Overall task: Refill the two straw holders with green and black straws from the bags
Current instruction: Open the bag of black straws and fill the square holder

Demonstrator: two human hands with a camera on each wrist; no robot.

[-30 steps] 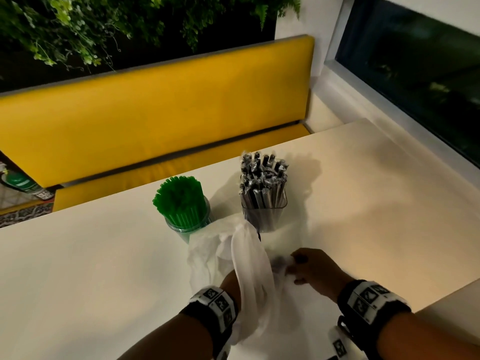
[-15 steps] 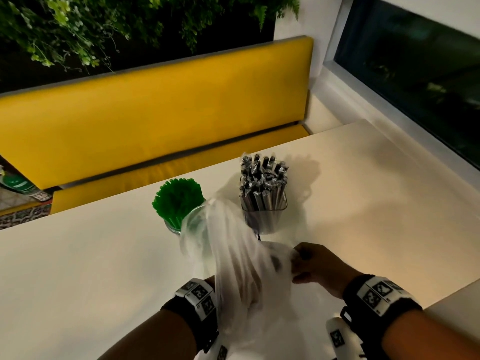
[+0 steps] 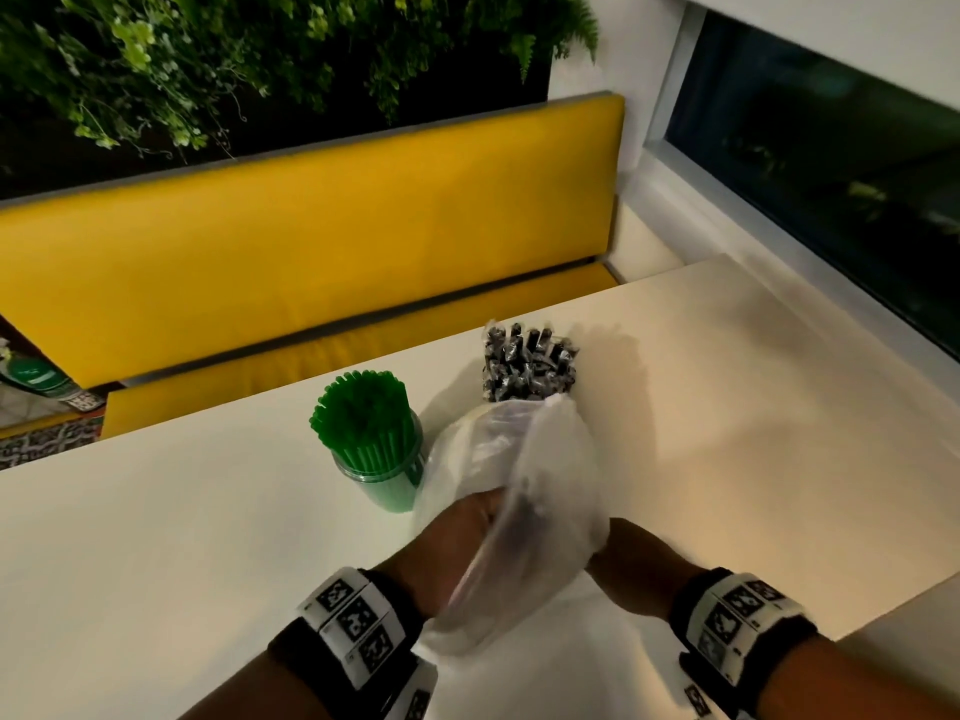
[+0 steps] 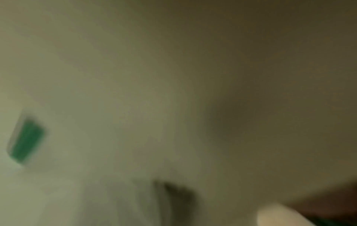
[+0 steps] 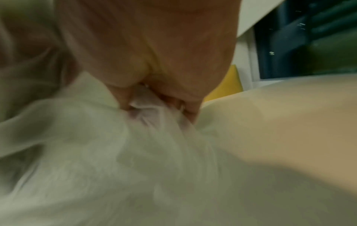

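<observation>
Hands meet at about 6 o'clock on the cream table (image 3: 753, 407), both busy with a crumpled clear plastic bag (image 3: 524, 491): the right hand (image 5: 154, 61) pinches a fold of the film between thumb and curled fingers, while the left hand (image 3: 457, 543) is mostly hidden behind the bag, so I cannot tell how its fingers lie. Just beyond the bag, the holder with green straws (image 3: 371, 433) stands at 11 o'clock and the holder with wrapped black straws (image 3: 527, 366) at 12 o'clock, near each other, before a yellow bench (image 3: 311, 252).
</observation>
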